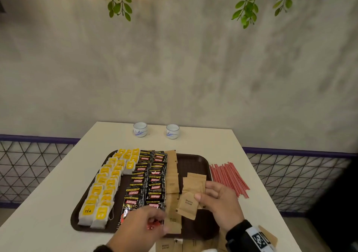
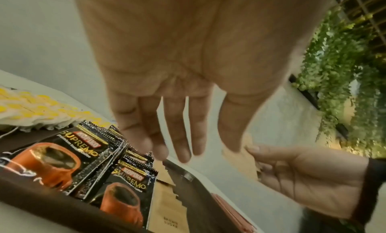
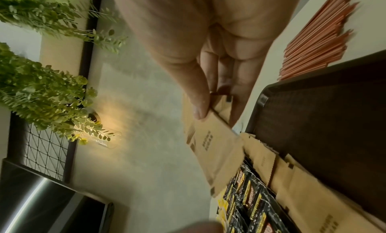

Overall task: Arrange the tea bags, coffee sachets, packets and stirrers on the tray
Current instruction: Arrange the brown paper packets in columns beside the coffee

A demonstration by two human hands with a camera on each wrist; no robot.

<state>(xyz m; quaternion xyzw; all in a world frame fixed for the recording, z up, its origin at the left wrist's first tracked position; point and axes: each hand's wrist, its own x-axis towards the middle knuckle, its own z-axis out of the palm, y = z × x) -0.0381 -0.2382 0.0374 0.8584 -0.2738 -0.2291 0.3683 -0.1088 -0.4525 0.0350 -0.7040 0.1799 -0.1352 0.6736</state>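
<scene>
Tray (image 1: 195,160) of dark brown plastic sits on a pale table (image 1: 222,141), already holding yellow-labelled tea bags (image 1: 108,182) in rows on its left side, black coffee sachets (image 1: 149,176) in two rows beside them, and a column of brown sugar packets (image 1: 172,182) just right of those. The right hand (image 1: 220,199) hangs over the tray's bare right part, thumb and fingers pinching a small fan of brown sugar packets (image 1: 190,193) (the right wrist view shows the thumb pressed on the top packet (image 3: 215,147), with the fingers behind). The left hand (image 1: 143,226) hovers over the near end of the coffee rows; in the left wrist view its fingers (image 2: 179,137) are straight, slightly spread, and hold nothing. Red-and-white stirrers (image 1: 228,178) lie in a loose bundle on the table just off the tray's right edge. More brown packets (image 1: 168,247) lie on the table at the near edge, below the tray. Two small white cups (image 1: 140,129) stand at the far end of the table, well apart from the tray.
</scene>
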